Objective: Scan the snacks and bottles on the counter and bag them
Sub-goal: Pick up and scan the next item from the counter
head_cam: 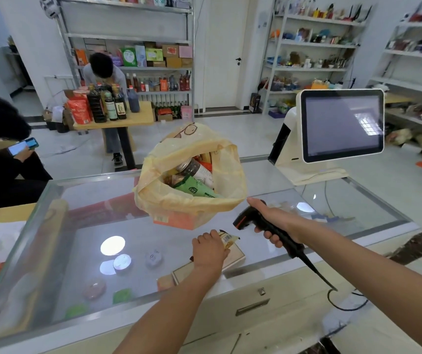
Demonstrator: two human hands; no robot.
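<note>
Left hand (208,249) grips a snack packet (228,238), barcode up; right hand (272,219) holds the scanner (263,226) aimed at it.

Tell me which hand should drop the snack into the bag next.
Left. The left hand holds the snack beside the open bag; the right hand is occupied holding the scanner.

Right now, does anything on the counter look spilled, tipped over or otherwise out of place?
Nothing stands out. The yellow plastic bag stands open on the glass counter with its goods inside, nothing spilled. The left hand holds a snack packet, barcode up, near the barcode scanner in the right hand.
</note>
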